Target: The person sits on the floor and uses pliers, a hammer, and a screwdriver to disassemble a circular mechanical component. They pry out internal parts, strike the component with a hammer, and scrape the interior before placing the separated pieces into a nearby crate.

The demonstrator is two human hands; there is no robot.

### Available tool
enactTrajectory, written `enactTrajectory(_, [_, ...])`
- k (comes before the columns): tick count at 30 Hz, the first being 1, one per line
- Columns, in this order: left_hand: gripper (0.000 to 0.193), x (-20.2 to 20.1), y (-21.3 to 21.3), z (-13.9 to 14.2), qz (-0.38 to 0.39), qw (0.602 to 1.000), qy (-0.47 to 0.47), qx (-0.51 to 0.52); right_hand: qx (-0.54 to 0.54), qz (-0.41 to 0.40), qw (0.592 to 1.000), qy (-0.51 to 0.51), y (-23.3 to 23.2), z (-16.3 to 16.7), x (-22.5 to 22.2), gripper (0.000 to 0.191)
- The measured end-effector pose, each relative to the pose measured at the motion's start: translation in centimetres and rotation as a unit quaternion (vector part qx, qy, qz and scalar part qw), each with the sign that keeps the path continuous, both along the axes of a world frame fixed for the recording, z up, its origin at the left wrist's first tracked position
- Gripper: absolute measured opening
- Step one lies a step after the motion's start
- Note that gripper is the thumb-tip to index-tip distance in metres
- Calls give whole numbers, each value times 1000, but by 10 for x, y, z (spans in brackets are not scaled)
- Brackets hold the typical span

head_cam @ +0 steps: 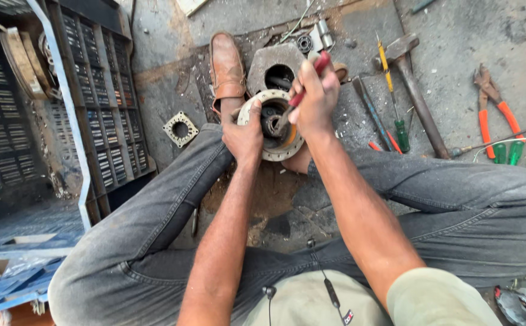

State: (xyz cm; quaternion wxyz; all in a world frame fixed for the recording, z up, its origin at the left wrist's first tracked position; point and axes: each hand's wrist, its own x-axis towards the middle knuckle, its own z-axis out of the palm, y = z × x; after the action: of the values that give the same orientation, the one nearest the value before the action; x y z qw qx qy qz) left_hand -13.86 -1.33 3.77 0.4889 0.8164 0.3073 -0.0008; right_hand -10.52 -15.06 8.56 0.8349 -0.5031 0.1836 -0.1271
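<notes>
A round metal hub (pixel 273 152) with a bolt-hole flange rests between my knees on the workshop floor. My left hand (pixel 243 135) grips its left rim and steadies it. My right hand (pixel 315 96) is closed around a red-handled screwdriver (pixel 304 89), whose shaft angles down into the greasy centre of the hub. Behind the hub lies a thick hexagonal metal plate (pixel 265 60) with a round hole. My brown shoe (pixel 226 67) sits just left of that plate.
A dark plastic crate (pixel 94 102) stands at the left. A square flanged ring (pixel 180 128) lies beside it. To the right lie a hammer (pixel 412 84), a yellow-and-green screwdriver (pixel 392 96), orange-handled pliers (pixel 492 108) and green-handled tools (pixel 507 151). A small bearing (pixel 304 43) sits behind the plate.
</notes>
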Motion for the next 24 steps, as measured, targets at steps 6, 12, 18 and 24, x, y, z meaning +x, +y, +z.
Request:
enactTrajectory(6, [69, 2, 0, -4, 15, 1000, -22, 1, -24, -5, 999, 30, 2, 26, -28, 12])
enactTrajectory(12, [65, 4, 1, -1, 16, 999, 19, -37, 23, 36, 999, -13, -9, 18, -28, 21])
enactTrajectory(18, [62, 5, 0, 3, 19, 999, 31, -33, 55, 38, 997, 28, -12, 20, -27, 34])
enactTrajectory(24, [63, 6, 0, 5, 19, 998, 40, -37, 44, 51, 997, 32, -6, 35, -30, 41])
